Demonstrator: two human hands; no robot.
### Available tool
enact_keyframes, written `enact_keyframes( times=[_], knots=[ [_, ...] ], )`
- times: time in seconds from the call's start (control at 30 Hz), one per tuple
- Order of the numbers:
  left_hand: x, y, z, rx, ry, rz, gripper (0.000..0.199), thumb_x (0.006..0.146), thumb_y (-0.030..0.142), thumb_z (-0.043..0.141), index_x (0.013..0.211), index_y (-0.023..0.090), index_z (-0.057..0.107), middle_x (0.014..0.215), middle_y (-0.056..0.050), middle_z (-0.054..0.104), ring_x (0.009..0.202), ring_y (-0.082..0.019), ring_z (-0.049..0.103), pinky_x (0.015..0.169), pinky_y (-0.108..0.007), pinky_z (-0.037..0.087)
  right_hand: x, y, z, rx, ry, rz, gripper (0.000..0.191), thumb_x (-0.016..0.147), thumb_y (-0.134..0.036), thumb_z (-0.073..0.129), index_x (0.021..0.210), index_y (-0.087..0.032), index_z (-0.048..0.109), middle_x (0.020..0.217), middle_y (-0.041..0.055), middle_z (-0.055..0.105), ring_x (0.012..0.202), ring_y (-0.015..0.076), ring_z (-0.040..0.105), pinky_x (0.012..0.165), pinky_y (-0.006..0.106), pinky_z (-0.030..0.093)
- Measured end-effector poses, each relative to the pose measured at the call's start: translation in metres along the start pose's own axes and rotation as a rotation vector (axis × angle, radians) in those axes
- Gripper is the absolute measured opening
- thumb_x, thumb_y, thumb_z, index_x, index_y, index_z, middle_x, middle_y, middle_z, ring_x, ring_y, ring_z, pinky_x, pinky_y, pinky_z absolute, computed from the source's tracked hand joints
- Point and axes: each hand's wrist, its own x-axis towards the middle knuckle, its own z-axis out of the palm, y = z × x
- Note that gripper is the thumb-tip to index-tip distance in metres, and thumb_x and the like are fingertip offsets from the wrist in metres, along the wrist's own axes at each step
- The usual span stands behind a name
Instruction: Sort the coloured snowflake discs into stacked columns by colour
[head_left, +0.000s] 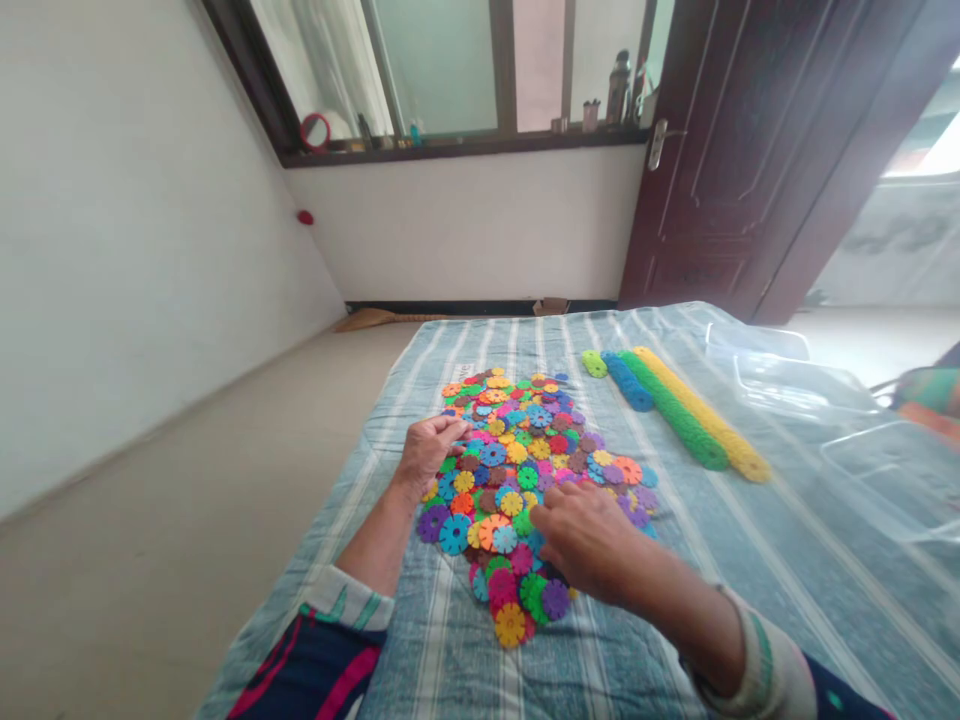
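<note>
A pile of flat, notched plastic discs in many colours (493,455) lies spread on a blue striped cloth (420,640). Over the pile's left edge is my left hand (433,448), its thumb and fingers pinched together; what they hold, if anything, is too small to name. My right hand (585,535) rests over the pile's right side with its fingers bent down among the discs, and the fingertips are hidden. To the right lie overlapping rows of yellow discs (701,415), green discs (675,415) and blue discs (628,382), beside a short light green row (594,363).
Clear plastic containers (806,385) stand on the cloth at the right. Beyond the cloth are a dark red door (750,150) and a window sill (465,148) with small items. A broom (367,319) lies on the floor at the back left.
</note>
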Motion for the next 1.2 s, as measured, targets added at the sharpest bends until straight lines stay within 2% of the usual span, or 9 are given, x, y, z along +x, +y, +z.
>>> enact_keyframes(
  times=[0.23, 0.37, 0.5, 0.63, 0.83, 0.97, 1.1, 1.2],
  knots=[
    [0.004, -0.005, -0.002, -0.05, -0.002, -0.031, 0.034, 0.055, 0.042, 0.077, 0.07, 0.011, 0.071, 0.075, -0.008, 0.072, 0.073, -0.018, 0.067, 0.056, -0.023, 0.053, 0.014, -0.024, 0.008, 0.057, 0.075, -0.129, 0.014, 0.089, -0.021, 0.051, 0.091, -0.016, 0.065, 0.093, 0.0091, 0.063, 0.087, 0.0206, 0.058, 0.071, 0.031, 0.046],
    [0.002, -0.006, -0.002, -0.064, 0.008, -0.046, 0.034, 0.055, 0.041, 0.076, 0.07, 0.011, 0.07, 0.076, -0.009, 0.073, 0.073, -0.018, 0.068, 0.056, -0.023, 0.053, 0.037, -0.042, 0.012, 0.048, 0.138, -0.172, 0.013, 0.088, -0.023, 0.054, 0.088, -0.016, 0.065, 0.093, 0.0098, 0.062, 0.09, 0.0227, 0.056, 0.073, 0.034, 0.048],
    [0.0, -0.006, -0.002, -0.074, -0.002, -0.057, 0.031, 0.057, 0.039, 0.075, 0.071, 0.011, 0.07, 0.075, -0.008, 0.072, 0.072, -0.018, 0.068, 0.055, -0.022, 0.053, 0.065, -0.059, 0.019, 0.006, 0.211, -0.181, 0.012, 0.084, -0.021, 0.056, 0.088, -0.014, 0.065, 0.094, 0.0114, 0.06, 0.091, 0.0249, 0.054, 0.069, 0.036, 0.049],
    [0.004, -0.007, -0.004, -0.085, -0.014, -0.06, 0.03, 0.057, 0.038, 0.076, 0.07, 0.012, 0.07, 0.073, -0.007, 0.072, 0.071, -0.017, 0.067, 0.055, -0.022, 0.053, 0.082, -0.066, 0.027, -0.054, 0.236, -0.201, 0.014, 0.085, -0.018, 0.052, 0.084, -0.014, 0.066, 0.089, 0.0112, 0.059, 0.089, 0.0257, 0.053, 0.069, 0.039, 0.05],
    [0.013, -0.013, -0.006, -0.058, -0.029, -0.044, 0.029, 0.057, 0.038, 0.077, 0.072, 0.013, 0.071, 0.075, -0.006, 0.073, 0.075, -0.018, 0.068, 0.057, -0.022, 0.055, 0.085, -0.061, 0.026, -0.058, 0.271, -0.271, 0.015, 0.085, -0.018, 0.051, 0.085, -0.016, 0.066, 0.085, 0.0095, 0.06, 0.085, 0.0243, 0.054, 0.066, 0.036, 0.049],
    [0.014, -0.014, -0.006, -0.042, -0.03, -0.045, 0.03, 0.057, 0.04, 0.076, 0.072, 0.014, 0.072, 0.076, -0.006, 0.073, 0.074, -0.018, 0.067, 0.057, -0.022, 0.055, 0.083, -0.052, 0.017, 0.003, 0.252, -0.346, 0.009, 0.079, -0.015, 0.057, 0.076, -0.017, 0.065, 0.08, 0.0066, 0.063, 0.078, 0.0196, 0.055, 0.062, 0.029, 0.044],
    [0.013, -0.013, -0.005, -0.024, -0.024, -0.048, 0.03, 0.058, 0.039, 0.075, 0.073, 0.013, 0.072, 0.075, -0.007, 0.073, 0.073, -0.016, 0.067, 0.058, -0.02, 0.054, 0.076, -0.036, 0.015, 0.212, 0.281, -0.361, 0.012, 0.079, -0.014, 0.058, 0.068, -0.018, 0.063, 0.076, 0.0017, 0.064, 0.072, 0.0135, 0.055, 0.061, 0.023, 0.041],
    [0.01, -0.01, -0.004, -0.044, -0.022, -0.058, 0.03, 0.056, 0.038, 0.075, 0.073, 0.013, 0.072, 0.073, -0.007, 0.072, 0.073, -0.017, 0.068, 0.056, -0.021, 0.053, 0.066, -0.022, 0.016, 0.428, 0.337, -0.268, 0.013, 0.079, -0.013, 0.059, 0.068, -0.017, 0.064, 0.073, 0.001, 0.064, 0.071, 0.0124, 0.055, 0.064, 0.022, 0.041]
  ],
)
